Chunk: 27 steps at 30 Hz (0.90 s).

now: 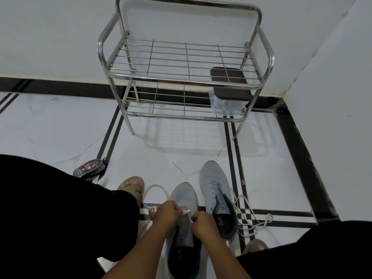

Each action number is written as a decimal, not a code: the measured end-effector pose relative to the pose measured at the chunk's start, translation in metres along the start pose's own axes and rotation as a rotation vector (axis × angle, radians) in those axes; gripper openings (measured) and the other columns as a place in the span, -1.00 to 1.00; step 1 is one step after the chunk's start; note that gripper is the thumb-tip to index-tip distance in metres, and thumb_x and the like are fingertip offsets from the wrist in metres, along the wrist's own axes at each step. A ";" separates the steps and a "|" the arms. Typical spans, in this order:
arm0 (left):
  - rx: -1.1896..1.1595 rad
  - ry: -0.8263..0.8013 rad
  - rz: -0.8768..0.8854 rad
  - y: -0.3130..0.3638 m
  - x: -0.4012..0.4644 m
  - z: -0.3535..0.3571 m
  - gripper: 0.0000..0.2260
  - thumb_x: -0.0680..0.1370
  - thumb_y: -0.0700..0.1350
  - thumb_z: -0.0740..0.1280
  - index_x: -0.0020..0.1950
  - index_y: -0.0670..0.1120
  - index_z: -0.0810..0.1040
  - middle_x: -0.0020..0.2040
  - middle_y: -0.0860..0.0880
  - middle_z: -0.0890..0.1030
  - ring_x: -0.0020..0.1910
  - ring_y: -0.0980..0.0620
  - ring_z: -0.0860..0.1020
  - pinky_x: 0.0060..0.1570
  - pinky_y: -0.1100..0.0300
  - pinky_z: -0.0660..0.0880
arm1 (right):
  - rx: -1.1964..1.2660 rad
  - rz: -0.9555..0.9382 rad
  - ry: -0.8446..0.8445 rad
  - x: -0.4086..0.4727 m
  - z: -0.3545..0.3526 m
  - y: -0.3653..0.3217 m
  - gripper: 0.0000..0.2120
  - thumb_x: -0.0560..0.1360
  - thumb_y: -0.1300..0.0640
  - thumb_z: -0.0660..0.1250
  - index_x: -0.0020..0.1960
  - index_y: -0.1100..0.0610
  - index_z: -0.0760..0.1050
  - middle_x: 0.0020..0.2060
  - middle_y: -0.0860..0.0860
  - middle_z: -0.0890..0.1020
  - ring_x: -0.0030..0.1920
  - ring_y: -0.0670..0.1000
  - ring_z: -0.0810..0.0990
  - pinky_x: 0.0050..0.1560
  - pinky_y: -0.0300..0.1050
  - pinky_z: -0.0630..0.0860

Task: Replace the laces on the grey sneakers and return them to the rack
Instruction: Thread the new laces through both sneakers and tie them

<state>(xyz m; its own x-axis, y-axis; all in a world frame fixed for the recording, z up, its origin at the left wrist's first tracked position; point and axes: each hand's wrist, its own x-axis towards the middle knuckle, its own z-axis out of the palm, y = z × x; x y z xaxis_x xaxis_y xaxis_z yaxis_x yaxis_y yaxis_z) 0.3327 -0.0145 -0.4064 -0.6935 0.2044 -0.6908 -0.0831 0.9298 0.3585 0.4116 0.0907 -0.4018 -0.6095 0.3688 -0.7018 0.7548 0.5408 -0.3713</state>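
Two grey sneakers stand on the tiled floor between my knees. The nearer sneaker [184, 200] lies under my hands. My left hand [167, 213] pinches a white lace [156, 188] at the shoe's left eyelets, and the lace loops out to the left. My right hand [203, 223] pinches the lace end at the right eyelets. The second sneaker [216, 186] stands to the right with bare eyelets and no lace. Another white lace [251, 220] lies loose on the floor beside it. The metal shoe rack [181, 77] stands ahead against the wall.
A clear box with a dark lid [229, 91] sits on the rack's lower shelf at the right. A small dark packet [89, 169] lies on the floor at the left. My feet in tan slippers [131, 186] flank the sneakers.
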 end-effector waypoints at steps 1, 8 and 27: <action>0.011 0.023 -0.035 -0.003 -0.001 0.005 -0.75 0.54 0.05 0.23 -0.31 -0.01 0.45 -0.03 -0.01 0.66 0.12 -0.04 0.55 0.43 -0.09 0.13 | 0.042 0.010 0.013 0.001 0.002 0.004 -0.86 0.48 0.22 0.28 -0.20 0.08 0.58 -0.10 0.10 0.62 -0.03 0.02 0.60 0.00 -0.16 0.52; -0.085 0.082 -0.126 -0.004 0.000 0.021 -0.80 0.51 0.03 0.26 -0.29 0.06 0.56 0.03 0.03 0.63 0.17 -0.03 0.51 0.29 -0.01 0.34 | 0.158 0.036 0.015 0.018 0.005 0.017 -0.78 0.39 0.34 0.25 -0.03 0.31 0.62 -0.05 0.20 0.67 -0.04 0.12 0.65 -0.06 -0.06 0.58; -0.027 0.060 -0.094 0.000 0.000 0.024 -0.82 0.53 0.02 0.26 -0.24 0.05 0.57 0.04 0.01 0.62 0.19 -0.05 0.49 0.34 -0.09 0.28 | 0.230 0.063 -0.014 0.030 0.009 0.024 -0.72 0.41 0.36 0.24 -0.02 0.17 0.67 -0.15 0.05 0.66 -0.13 0.04 0.61 -0.18 -0.20 0.54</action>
<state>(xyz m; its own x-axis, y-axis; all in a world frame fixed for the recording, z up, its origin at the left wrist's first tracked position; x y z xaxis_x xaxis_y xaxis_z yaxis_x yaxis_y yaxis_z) 0.3500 -0.0073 -0.4220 -0.7233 0.0974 -0.6836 -0.1686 0.9351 0.3116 0.4140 0.1082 -0.4374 -0.5572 0.3846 -0.7359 0.8276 0.3298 -0.4542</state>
